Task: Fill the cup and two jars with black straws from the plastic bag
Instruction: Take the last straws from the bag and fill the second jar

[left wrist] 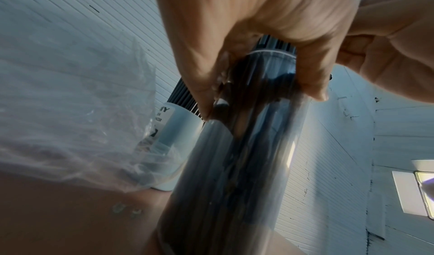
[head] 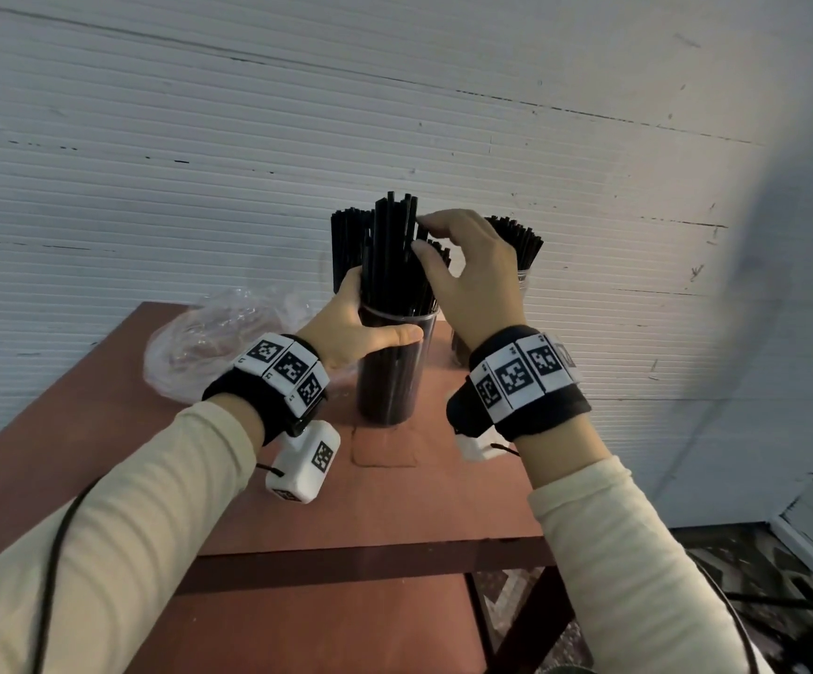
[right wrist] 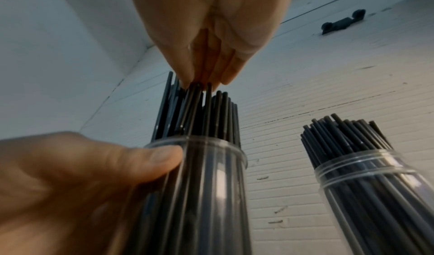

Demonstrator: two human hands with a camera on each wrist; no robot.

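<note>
A clear jar (head: 390,377) (right wrist: 206,194) packed with black straws (head: 392,250) stands mid-table. My left hand (head: 370,323) (left wrist: 258,84) grips it just under the rim, thumb across the front. Above it, my right hand (head: 420,233) (right wrist: 202,81) pinches the tops of a few raised straws between thumb and fingertips. Behind on the left is a white labelled cup (left wrist: 180,129) full of straws (head: 346,245). A second clear jar (right wrist: 375,194) of straws (head: 521,240) stands at the back right. The crumpled plastic bag (head: 200,342) (left wrist: 70,110) lies to the left.
The reddish-brown table (head: 395,508) is narrow and backs onto a white ribbed wall (head: 395,114). Its front edge drops to a lower shelf (head: 297,625), with patterned floor at the right. Cables trail from my wrists.
</note>
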